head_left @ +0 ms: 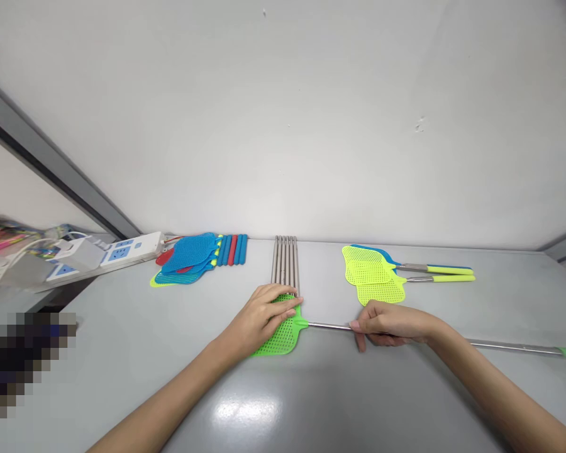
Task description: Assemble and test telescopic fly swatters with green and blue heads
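Grn swatter (283,338); metal rod (514,346) ext'd; crosswise

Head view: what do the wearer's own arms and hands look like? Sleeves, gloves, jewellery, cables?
Left hand and right hand are both ungloved. Left forearm and right forearm are slim and bare as far as the frame shows, with no sleeve in view. No watch, bracelet, ring, cable or marking visible; some fingers are partly hidden.

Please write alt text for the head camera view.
The left hand rests on a green swatter head while the right hand holds its metal shaft. Behind, on the grey table, metal rods lie between blue swatters and yellow swatters.
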The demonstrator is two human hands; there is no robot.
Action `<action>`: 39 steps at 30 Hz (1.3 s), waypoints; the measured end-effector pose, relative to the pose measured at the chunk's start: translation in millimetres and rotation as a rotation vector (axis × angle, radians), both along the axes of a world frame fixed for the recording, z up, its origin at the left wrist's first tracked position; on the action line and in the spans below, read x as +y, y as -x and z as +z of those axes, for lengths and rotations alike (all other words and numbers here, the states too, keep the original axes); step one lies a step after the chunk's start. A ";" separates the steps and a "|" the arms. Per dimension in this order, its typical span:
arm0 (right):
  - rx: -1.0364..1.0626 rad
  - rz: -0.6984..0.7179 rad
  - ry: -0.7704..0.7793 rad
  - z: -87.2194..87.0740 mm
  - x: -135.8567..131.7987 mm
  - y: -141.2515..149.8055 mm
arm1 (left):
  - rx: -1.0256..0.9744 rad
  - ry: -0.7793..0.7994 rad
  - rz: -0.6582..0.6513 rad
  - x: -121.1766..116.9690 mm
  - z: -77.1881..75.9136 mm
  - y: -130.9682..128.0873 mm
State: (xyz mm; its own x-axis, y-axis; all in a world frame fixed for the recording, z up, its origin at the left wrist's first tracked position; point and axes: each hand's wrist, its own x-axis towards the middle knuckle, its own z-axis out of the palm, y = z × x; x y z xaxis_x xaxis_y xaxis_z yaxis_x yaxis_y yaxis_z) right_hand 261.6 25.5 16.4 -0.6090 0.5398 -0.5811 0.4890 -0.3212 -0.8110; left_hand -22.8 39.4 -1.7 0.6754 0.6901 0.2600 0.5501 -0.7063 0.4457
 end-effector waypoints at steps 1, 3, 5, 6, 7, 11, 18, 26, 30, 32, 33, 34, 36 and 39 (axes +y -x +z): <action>0.002 0.002 0.002 -0.1 0.1 -0.1 | -0.021 0.003 -0.001 -0.5 0.9 -0.3; 0.001 0.004 0.005 -0.5 0.3 -0.4 | -0.063 0.011 -0.008 -1.6 2.6 -1.4; 0.000 0.006 0.004 -0.6 0.7 -0.5 | -0.100 0.014 -0.014 -2.3 3.5 -2.6; -0.001 0.007 0.003 -0.4 0.9 -0.4 | -0.112 0.013 -0.015 -2.3 3.5 -3.0; -0.001 0.008 0.003 -0.1 1.0 -0.3 | -0.120 0.015 -0.016 -1.9 3.3 -3.1; -0.008 0.009 -0.003 1.2 0.8 0.5 | -0.109 0.072 -0.020 2.4 2.6 -0.9; -0.009 0.028 -0.019 -4.3 1.1 -1.8 | -0.070 0.147 -0.059 7.1 8.6 4.5; -0.006 0.022 -0.014 -5.3 0.8 -1.4 | -0.072 0.123 -0.057 5.8 9.7 4.3; 0.001 0.026 -0.009 -6.2 1.4 -1.6 | -0.081 0.123 -0.054 5.9 8.1 4.3; 0.010 0.027 -0.004 -6.4 1.8 -1.7 | -0.093 0.130 -0.045 6.7 6.4 5.0; 0.013 0.025 -0.001 -6.4 1.9 -1.8 | -0.097 0.135 -0.038 7.0 5.7 5.4; 0.015 0.024 0.001 -6.4 2.0 -1.8 | -0.099 0.141 -0.030 7.2 5.3 5.6; 0.021 0.022 0.003 -6.4 1.9 -1.7 | -0.094 0.150 -0.020 7.1 5.6 5.7; 0.027 0.027 0.000 -6.8 1.6 -1.8 | -0.086 0.149 -0.015 6.2 7.4 5.0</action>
State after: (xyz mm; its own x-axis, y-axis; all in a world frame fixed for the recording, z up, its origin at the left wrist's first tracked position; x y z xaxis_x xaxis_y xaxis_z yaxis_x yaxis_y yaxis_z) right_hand 263.3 27.1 9.6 -0.6386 0.5233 -0.5642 0.4754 -0.3083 -0.8240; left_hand -27.8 45.6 5.7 0.6655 0.7155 0.2126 0.4954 -0.6365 0.5912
